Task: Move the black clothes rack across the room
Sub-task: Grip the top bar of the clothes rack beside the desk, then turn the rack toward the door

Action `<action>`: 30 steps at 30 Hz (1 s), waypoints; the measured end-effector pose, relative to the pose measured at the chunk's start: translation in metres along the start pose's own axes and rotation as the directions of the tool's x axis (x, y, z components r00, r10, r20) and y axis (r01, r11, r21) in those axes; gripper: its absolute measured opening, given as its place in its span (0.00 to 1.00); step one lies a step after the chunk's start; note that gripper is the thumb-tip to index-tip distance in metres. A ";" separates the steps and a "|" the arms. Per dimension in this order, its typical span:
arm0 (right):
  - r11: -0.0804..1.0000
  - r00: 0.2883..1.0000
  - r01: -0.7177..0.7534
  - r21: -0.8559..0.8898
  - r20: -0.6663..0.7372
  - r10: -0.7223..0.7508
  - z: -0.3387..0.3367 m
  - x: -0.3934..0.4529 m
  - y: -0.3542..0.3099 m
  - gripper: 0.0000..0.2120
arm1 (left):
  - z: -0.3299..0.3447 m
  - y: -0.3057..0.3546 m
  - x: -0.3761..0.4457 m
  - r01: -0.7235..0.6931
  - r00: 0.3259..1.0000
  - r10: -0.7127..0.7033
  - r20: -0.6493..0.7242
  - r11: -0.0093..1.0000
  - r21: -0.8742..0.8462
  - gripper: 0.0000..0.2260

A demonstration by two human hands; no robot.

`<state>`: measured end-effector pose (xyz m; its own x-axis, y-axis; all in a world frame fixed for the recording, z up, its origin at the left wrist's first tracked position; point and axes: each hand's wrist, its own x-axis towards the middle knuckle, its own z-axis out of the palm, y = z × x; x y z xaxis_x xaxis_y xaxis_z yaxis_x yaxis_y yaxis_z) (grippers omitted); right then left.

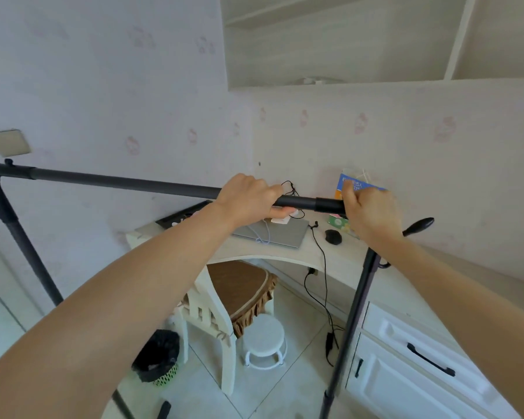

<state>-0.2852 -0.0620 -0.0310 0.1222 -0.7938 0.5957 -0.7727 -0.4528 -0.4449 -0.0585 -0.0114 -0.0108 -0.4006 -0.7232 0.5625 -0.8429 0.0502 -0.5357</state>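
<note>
The black clothes rack (118,182) has a long top bar running from a curved corner at the far left to the right of centre. Its left upright drops along the wall and its right upright slants down in front of the cabinet. My left hand (248,196) is wrapped over the top bar near its middle. My right hand (372,211) grips the bar's right end at the corner joint, hiding that joint. A black hook knob sticks out just right of my right wrist.
Behind the rack stands a curved white desk (288,254) with a laptop (274,234), a mouse (333,237), a blue box (356,184) and trailing cables. Under it are a brown-cushioned chair (239,288), a white stool (263,338) and a bin (159,356). White drawers (412,355) flank the right.
</note>
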 end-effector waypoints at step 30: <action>0.807 0.864 0.394 0.439 0.123 -0.489 0.192 -0.017 -0.325 0.32 | -0.058 -0.237 -0.264 0.322 0.858 -0.431 0.278 0.875 0.362 0.23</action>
<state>0.0830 0.0204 -0.0245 0.5596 -0.5142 0.6500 -0.3019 -0.8569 -0.4179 0.2262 0.2079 0.0044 0.1195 -0.8342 0.5383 -0.7366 -0.4380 -0.5154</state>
